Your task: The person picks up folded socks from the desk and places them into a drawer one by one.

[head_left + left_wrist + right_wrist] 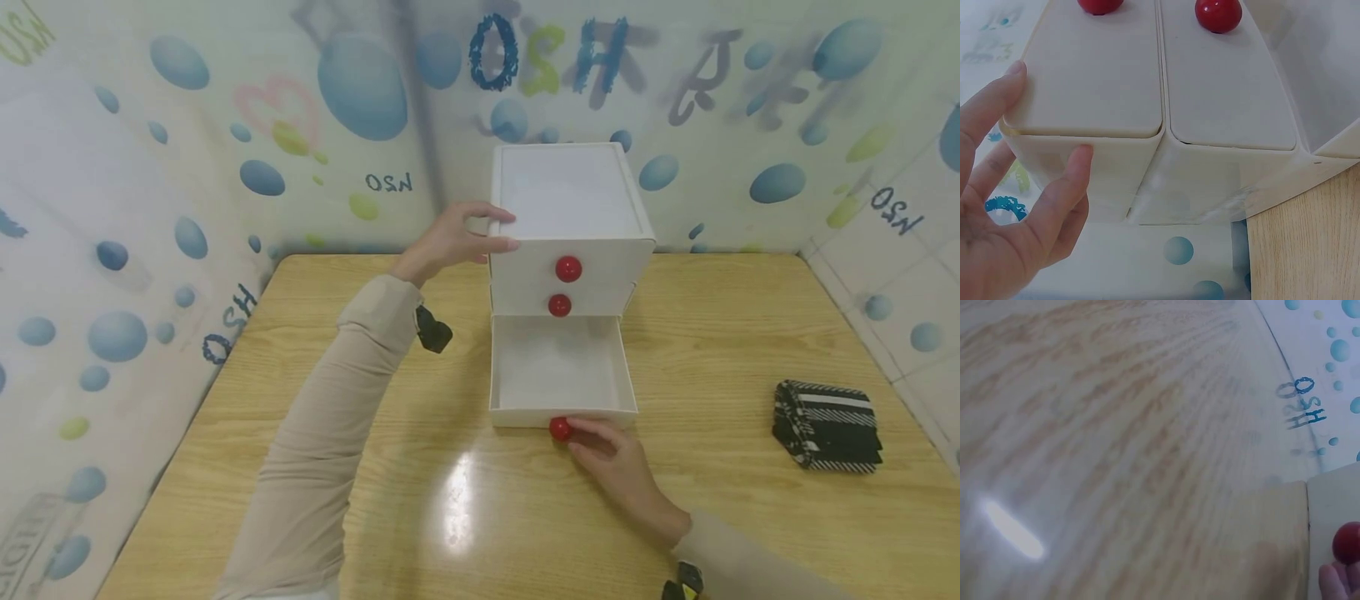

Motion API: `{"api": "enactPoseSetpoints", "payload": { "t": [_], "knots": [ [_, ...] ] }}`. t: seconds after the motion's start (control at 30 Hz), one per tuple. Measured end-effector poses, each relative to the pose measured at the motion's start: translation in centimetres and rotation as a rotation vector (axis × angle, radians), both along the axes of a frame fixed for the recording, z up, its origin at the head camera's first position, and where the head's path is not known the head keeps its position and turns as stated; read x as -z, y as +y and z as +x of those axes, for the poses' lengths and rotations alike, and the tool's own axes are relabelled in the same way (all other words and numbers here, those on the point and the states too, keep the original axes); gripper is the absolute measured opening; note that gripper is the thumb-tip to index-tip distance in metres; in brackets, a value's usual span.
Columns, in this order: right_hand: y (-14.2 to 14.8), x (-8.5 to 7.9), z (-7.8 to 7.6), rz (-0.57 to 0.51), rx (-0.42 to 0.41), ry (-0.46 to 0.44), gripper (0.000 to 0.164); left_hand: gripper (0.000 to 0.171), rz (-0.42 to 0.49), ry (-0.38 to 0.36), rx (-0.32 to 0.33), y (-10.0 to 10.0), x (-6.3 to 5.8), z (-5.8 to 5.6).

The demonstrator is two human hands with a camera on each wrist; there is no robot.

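Note:
A white drawer cabinet [570, 192] with round red knobs stands toward the back of the table. Its bottom drawer [557, 367] is pulled out and holds nothing; the two drawers above are closed. My left hand [459, 236] holds the cabinet's upper left corner, thumb and fingers spread around the edge, as the left wrist view shows closer, where the hand [1019, 234] touches the white side. At the front, my right hand [618, 467] pinches the bottom drawer's red knob [559, 429] between thumb and fingers. In the right wrist view only fingertips [1333, 584] beside the red knob [1349, 542] appear.
A folded black-and-white patterned cloth [827, 427] lies on the right part of the wooden table [420, 500]. Walls with blue bubble prints [363, 87] stand behind and on both sides of the table.

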State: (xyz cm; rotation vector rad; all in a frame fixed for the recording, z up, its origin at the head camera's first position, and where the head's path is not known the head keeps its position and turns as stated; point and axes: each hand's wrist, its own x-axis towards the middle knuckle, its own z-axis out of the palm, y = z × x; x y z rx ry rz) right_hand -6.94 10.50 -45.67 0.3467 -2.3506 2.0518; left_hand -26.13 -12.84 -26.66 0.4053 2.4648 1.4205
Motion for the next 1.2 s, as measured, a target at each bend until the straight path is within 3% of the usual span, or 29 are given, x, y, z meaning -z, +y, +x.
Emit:
{"api": "enactPoseSetpoints", "payload": {
  "t": [0.13, 0.23, 0.37, 0.5, 0.6, 0.83, 0.97, 1.07, 1.2],
  "knots": [
    [0.4, -0.7, 0.2, 0.03, -0.014, -0.046, 0.032, 0.046, -0.003, 0.008, 0.007, 0.0, 0.0, 0.0],
    [0.8, -1.3, 0.3, 0.063, 0.002, -0.027, 0.029, 0.046, -0.004, 0.011, 0.006, 0.0, 0.1, -0.1],
    [1.6, -2.4, 0.3, 0.094, 0.018, 0.138, 0.027, 0.047, -0.002, 0.009, -0.001, 0.0, 0.2, -0.2],
    [3.0, -3.5, -0.2, 0.086, -0.021, 0.331, 0.027, 0.048, 0.002, 0.009, 0.0, 0.0, 0.2, -0.3],
    [4.5, -4.2, -0.9, 0.071, -0.023, 0.392, 0.028, 0.048, 0.006, 0.008, 0.003, 0.0, 0.2, -0.2],
    [8.8, -4.9, -2.9, 0.156, 0.204, 0.443, 0.026, 0.047, 0.015, -0.003, 0.001, 0.0, 0.1, 0.0],
    [14.3, -0.7, -5.7, 0.24, 0.291, 0.492, 0.028, 0.046, 0.018, 0.0, 0.004, 0.0, 0.1, 0.0],
    [18.8, 2.7, -7.7, 0.297, 0.343, 0.452, 0.032, 0.046, 0.016, 0.005, 0.006, 0.0, 0.1, 0.0],
    [22.2, 2.0, -7.9, 0.34, 0.382, 0.204, 0.036, 0.046, 0.008, 0.002, 0.0, 0.1, 0.1, 0.0]
  ]
}}
